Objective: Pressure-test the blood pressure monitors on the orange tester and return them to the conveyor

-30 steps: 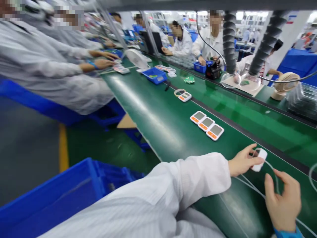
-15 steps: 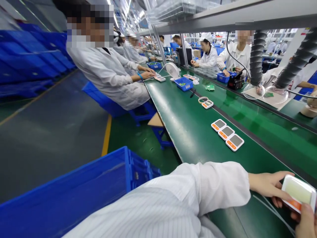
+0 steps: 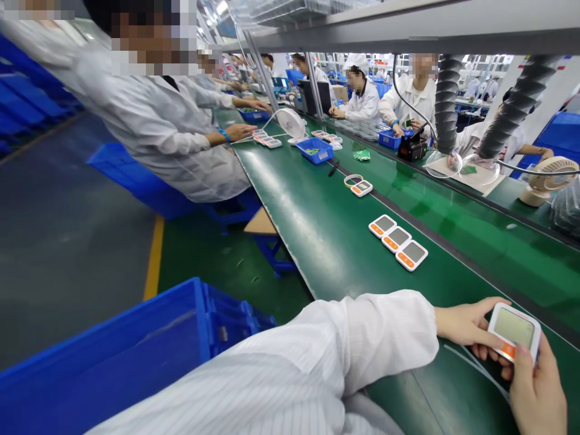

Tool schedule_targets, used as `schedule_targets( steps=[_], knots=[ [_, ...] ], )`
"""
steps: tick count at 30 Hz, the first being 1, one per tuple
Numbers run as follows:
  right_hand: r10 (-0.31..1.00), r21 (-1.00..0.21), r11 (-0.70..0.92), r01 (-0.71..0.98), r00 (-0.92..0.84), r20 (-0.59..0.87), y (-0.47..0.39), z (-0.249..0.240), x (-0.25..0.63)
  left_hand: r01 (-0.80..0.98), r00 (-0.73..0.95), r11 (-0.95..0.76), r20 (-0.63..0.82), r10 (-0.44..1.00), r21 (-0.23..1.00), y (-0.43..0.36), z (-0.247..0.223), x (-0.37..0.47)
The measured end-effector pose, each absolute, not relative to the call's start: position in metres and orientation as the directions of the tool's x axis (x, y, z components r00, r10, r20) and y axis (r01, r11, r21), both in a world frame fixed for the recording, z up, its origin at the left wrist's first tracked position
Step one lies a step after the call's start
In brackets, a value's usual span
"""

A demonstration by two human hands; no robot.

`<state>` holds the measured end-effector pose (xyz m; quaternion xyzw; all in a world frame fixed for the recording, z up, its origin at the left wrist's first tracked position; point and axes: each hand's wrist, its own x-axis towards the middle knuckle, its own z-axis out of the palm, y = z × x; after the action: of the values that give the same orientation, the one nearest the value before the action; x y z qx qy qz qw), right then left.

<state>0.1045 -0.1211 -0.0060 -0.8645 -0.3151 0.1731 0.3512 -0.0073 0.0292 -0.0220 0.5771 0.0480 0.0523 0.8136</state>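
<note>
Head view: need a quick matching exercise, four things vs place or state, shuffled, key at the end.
Things
1. Closest display unit
2. Nearest trio of display units
3. Blue tray by the white fan
4. Large blue crate

Place or state
A. Lower left of the picture
B. Held by left hand and right hand
C. Green pieces inside
D. Face up in a row on the green bench

Pairs: 1-B, 2-D, 3-C, 4-A
</note>
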Motion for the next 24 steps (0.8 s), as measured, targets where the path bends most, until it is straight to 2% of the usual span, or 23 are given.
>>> schedule_targets(
  steps=[19,24],
  knots=[
    [0.632,-0.711,-0.582,0.394,0.77,-0.09,-0.117,-0.002,0.097,-0.067,0.986,0.31,0.015,0.164,0.948,0.028,-0.03,-0.005],
    [0.661,-0.738,-0.529,0.419,0.749,-0.049,-0.117,-0.001,0.093,-0.061,0.981,0.308,0.0,0.193,0.949,0.028,-0.024,-0.009]
  ],
)
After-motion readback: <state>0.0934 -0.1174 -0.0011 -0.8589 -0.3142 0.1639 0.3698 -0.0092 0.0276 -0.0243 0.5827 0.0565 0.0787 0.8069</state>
